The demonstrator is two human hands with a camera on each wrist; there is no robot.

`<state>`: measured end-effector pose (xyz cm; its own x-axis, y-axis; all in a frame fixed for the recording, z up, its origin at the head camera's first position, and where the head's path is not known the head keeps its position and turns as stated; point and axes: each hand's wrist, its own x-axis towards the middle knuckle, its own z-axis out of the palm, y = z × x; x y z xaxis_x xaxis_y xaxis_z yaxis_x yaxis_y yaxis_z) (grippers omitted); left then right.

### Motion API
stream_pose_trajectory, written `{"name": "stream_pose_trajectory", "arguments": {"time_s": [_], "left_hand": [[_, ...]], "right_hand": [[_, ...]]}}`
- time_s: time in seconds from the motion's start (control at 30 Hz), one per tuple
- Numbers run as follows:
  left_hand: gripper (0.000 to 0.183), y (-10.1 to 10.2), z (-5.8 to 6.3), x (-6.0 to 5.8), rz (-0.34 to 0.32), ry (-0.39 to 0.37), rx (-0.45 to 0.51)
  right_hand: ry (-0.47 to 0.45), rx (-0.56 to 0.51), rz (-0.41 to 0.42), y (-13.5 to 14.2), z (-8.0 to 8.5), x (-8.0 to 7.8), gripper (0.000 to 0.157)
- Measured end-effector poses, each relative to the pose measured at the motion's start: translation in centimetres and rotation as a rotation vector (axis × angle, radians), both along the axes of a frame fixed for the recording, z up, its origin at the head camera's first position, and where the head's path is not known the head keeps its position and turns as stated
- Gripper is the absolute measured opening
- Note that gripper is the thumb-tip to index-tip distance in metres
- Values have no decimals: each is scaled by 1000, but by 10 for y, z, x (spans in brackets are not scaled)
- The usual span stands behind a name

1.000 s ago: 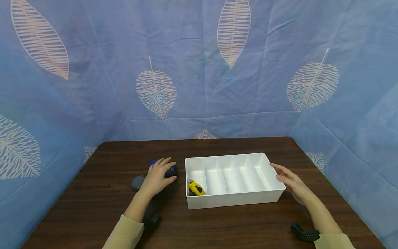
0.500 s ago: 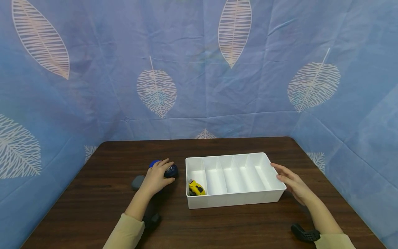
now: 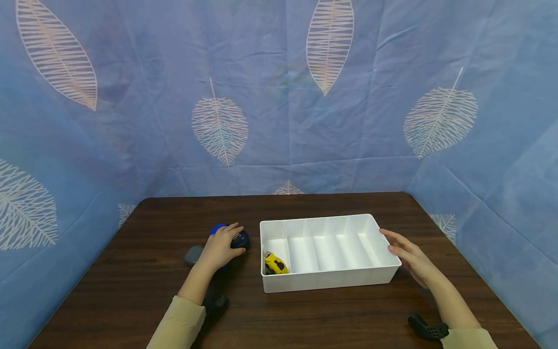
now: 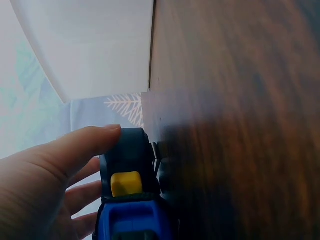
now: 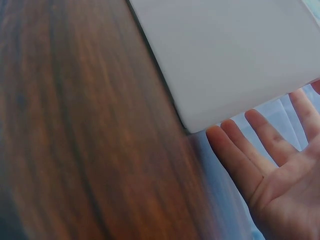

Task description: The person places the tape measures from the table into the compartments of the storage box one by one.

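Before me lies a dark wood-grained bench (image 3: 331, 317), its far corners rounded; creased blue cloth (image 3: 270, 121) printed with pale leaf shapes (image 3: 220, 131) hangs beyond it and along my left and right.

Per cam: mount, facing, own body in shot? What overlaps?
Head: on head, facing forward and down at table, white tray, curtain; left hand, right hand, sleeves show.
Left wrist: on that wrist, facing blue-black tool; left hand partly shows.
Right wrist: on that wrist, facing white tray's end; right hand shows.
Shared: white tray, both wrists.
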<state>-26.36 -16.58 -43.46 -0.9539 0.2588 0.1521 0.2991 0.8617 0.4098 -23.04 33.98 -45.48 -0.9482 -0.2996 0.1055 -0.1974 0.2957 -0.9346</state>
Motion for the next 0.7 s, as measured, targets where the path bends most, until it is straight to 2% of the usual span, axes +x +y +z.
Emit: {"name": "stream_pose_trajectory", "arguments": {"time_s": [0.23,0.7], "left_hand": [[66,-2,-2,-2,4,-10,-9],[63,-2,-2,-5,-1,-30,10]], "right_hand": [[1,-42,12,0,-1,0,50],[13,-45,14,-1,1,1,49]]}}
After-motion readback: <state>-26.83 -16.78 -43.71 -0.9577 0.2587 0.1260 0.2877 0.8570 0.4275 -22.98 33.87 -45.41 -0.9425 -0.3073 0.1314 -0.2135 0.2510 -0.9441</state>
